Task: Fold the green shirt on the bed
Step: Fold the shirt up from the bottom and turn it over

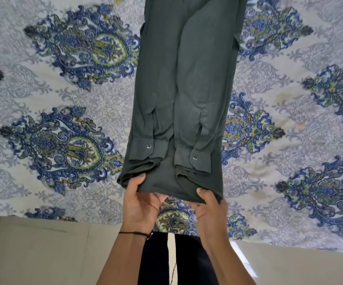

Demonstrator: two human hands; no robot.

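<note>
- Two hands work the near end of the shirt [187,79]. Both forearms enter from 6 o'clock, side by side, palms turned toward each other.
- Left hand [140,204]: thumb lies on top of the hem [166,190] at the 7 o'clock corner, fingers tucked beneath the cloth. It pinches the hem.
- Right hand [208,206]: same pinch at the 5 o'clock corner, thumb on top, fingers hidden under the fabric.
- Hem between the two grips sits slightly raised; patterned sheet [175,218] shows below it.
- Shirt lies on the bed [63,192] as a long narrow strip, running from 6 o'clock to 12 o'clock through mid-frame. Its far end is cut off by the top edge.
- Both sleeves are folded in along the strip. Cuffs [144,148] lie side by side at the near end, each with one metal snap [149,146] showing.
- The 5 o'clock cuff lies nearer the hem than the 7 o'clock one.
- Bracelet [134,233], thin and dark, on the left wrist.
- Sheet: pale ground, blue-green paisley medallions at 3 and 9 o'clock of the shirt.
- Floor [33,254], beige, at 7 and 5 o'clock. Dark trousers [154,262] at 6 o'clock, between the forearms.
</note>
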